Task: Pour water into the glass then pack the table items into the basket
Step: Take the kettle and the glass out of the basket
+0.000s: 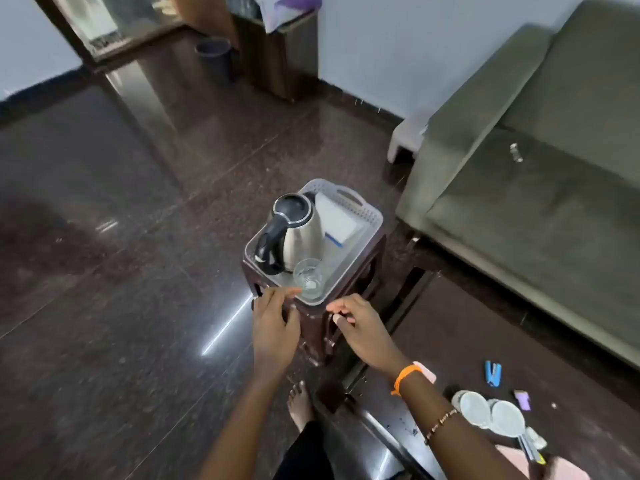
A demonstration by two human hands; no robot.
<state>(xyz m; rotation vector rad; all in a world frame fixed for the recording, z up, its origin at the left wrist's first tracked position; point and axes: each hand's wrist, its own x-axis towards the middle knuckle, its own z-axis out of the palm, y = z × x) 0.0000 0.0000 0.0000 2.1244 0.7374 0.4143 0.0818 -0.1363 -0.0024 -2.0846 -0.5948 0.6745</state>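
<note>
Kettle (298, 233), glass (308, 277) and white box (337, 218) inside the basket (370, 216) atop a brown stool (311, 327). Left hand (275, 329) and right hand (360, 329) just beside its near edge, fingers (287, 292) loosely spread, gripping nothing.

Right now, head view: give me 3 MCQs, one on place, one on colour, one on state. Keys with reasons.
1. The glass stands:
A in the basket, beside the kettle
B on the sofa
C on the floor

2. The kettle's handle is:
A red
B black
C white

3. The left hand and right hand are:
A gripping the kettle
B lifting the glass
C empty, at the basket's near edge

Keys:
1 A, the glass sits inside the rim next to the kettle.
2 B, dark handle on a steel body.
3 C, neither hand holds anything.
</note>
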